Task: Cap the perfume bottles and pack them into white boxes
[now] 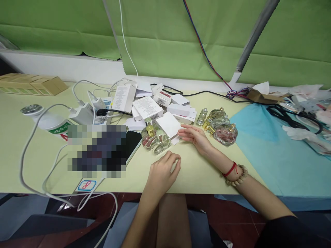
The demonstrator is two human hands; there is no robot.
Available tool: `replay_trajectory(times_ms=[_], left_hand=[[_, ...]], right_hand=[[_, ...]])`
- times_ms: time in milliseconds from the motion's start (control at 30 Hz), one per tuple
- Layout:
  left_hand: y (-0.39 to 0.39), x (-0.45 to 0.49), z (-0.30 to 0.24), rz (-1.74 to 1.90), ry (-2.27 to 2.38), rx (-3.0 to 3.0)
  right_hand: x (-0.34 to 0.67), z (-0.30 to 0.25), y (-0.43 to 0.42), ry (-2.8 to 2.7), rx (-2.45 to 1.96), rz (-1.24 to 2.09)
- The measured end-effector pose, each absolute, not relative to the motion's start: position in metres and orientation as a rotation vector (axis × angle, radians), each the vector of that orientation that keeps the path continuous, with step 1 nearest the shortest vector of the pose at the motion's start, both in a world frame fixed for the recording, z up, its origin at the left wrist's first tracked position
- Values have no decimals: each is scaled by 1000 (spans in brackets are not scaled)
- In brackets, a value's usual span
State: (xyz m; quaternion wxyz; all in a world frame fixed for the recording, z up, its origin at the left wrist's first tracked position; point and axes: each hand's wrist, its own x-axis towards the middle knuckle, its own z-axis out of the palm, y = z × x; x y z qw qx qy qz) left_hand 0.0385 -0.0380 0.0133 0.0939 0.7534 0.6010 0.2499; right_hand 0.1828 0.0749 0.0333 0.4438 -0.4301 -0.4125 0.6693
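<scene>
My left hand (162,172) hovers over the front of the yellow table with its fingers curled and thumb bent toward the index fingertip; nothing shows in it. My right hand (195,137), wearing a red cord and a beaded bracelet, has its fingers stretched out. Its fingertips meet the right edge of a plain white box (169,124); whether they press on it I cannot tell. Left of that box stand glass perfume bottles (161,143) with gold and pale caps. More perfume bottles (224,132) lie to the right of my right hand.
Several white cartons (147,106) are heaped behind. To the left are a dark-screened phone (133,141), white chargers (81,112), cables and a white bottle (55,119). Brown boxes (46,84) stand far left. A blue sheet (261,137) and wrappers cover the right side.
</scene>
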Motion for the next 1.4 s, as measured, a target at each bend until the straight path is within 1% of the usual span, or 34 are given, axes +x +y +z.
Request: replay_trajectory(times_ms=[433,867,1000,1167,1267,1333,1400], left_hand=[[-37,39,15,751,1785,2233],[-35,36,17,722,1773,2241],[-35,35,18,720,1764,2254],[-35,35,14,719,1747,2296],[-36,34,10,691,1759,2370],[-36,35,9,678,1755,2408],[-35,35,9,677,1752,2420]], right_hand=[[181,28,76,-1119,-1068,1583],[184,23,86,-1250,-1073,1297],[183,22,85,-1395,-1083,1145],[182,24,74,-1535,-1069,1036],[193,32,63,-1728,-1081,798],[210,39,56,-1892,-1126,469],[231,44,49,-1900,-1183,98]])
